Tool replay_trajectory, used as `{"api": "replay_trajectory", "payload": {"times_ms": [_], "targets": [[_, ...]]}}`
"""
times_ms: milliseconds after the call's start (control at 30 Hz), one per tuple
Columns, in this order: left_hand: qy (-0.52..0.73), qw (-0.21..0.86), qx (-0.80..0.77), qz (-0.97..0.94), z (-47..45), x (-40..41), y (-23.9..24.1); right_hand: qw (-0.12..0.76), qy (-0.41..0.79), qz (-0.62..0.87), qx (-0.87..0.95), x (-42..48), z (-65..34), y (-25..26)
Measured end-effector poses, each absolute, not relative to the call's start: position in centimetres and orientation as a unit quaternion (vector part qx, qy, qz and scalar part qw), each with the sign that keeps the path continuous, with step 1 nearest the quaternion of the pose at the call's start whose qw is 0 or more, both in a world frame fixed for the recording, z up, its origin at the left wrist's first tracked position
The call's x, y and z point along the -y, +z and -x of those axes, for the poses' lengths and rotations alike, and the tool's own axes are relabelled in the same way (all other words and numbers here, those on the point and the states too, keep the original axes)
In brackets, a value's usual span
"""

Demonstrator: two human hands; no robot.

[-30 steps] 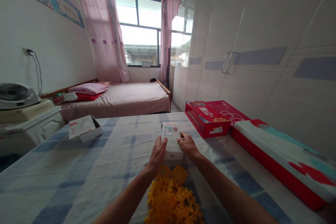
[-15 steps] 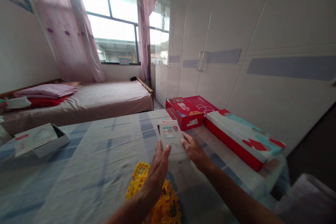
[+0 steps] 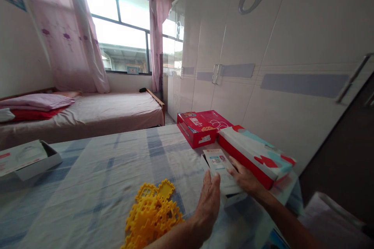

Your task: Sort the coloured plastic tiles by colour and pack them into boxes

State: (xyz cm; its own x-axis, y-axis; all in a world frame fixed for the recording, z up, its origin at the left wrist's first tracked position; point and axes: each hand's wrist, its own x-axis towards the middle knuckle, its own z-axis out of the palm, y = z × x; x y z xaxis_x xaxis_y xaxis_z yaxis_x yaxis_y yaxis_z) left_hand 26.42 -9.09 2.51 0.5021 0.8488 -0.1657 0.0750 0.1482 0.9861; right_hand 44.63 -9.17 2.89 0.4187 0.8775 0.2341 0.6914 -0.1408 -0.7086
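A small white cardboard box [image 3: 223,171] with a printed label lies on the table, its top slightly askew along the left edge. My right hand [image 3: 245,175] holds the box at its right side, thumb over the top and fingers along the edge. At the box's lower left is my left hand [image 3: 207,202], fingers straight and together; whether it touches the box I cannot tell. Left of that wrist sits a pile of yellow interlocking plastic pieces [image 3: 152,214], partly covered by the forearm.
Behind the white box stand a red box [image 3: 195,128] and a long red, white and teal box [image 3: 254,155]. An opened white box [image 3: 32,159] is on the left of the checked tablecloth [image 3: 102,186]. Beyond are a bed [image 3: 122,109] and a wardrobe [image 3: 233,97].
Both hands and the white box have moved right, up beside the long box. The yellow pile, earlier behind my left hand, shows more fully. The view has turned slightly right.
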Motion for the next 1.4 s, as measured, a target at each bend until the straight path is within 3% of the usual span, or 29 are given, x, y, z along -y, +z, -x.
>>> {"api": "replay_trajectory", "payload": {"times_ms": [100,267,400,767,1033,1200,1400], "targets": [[0.343,0.564,-0.419,-0.623,-23.2,7.3,2.7,0.307,0.076,0.757,0.572,9.5,-42.7,4.1],[0.42,0.404,-0.497,-0.643,-15.6,3.0,3.4,0.123,0.101,0.79,0.592,9.0,-40.1,5.2],[0.466,0.338,-0.546,-0.609,-10.3,0.5,1.4,0.058,0.092,0.804,0.585,8.9,-39.7,4.6],[0.5,0.257,-0.547,-0.62,-7.3,-1.4,-2.8,0.068,-0.036,0.797,0.599,6.2,-43.7,5.2],[0.49,0.253,-0.544,-0.632,-7.3,-1.3,-3.0,0.001,-0.022,0.788,0.615,4.6,-47.2,3.9],[0.483,0.257,-0.548,-0.633,-7.4,-1.0,-2.5,0.09,-0.134,0.719,0.676,7.0,-42.1,5.2],[0.49,0.239,-0.551,-0.631,-7.7,-0.7,-2.7,0.092,0.059,0.478,0.872,11.5,-30.6,5.6]]}}
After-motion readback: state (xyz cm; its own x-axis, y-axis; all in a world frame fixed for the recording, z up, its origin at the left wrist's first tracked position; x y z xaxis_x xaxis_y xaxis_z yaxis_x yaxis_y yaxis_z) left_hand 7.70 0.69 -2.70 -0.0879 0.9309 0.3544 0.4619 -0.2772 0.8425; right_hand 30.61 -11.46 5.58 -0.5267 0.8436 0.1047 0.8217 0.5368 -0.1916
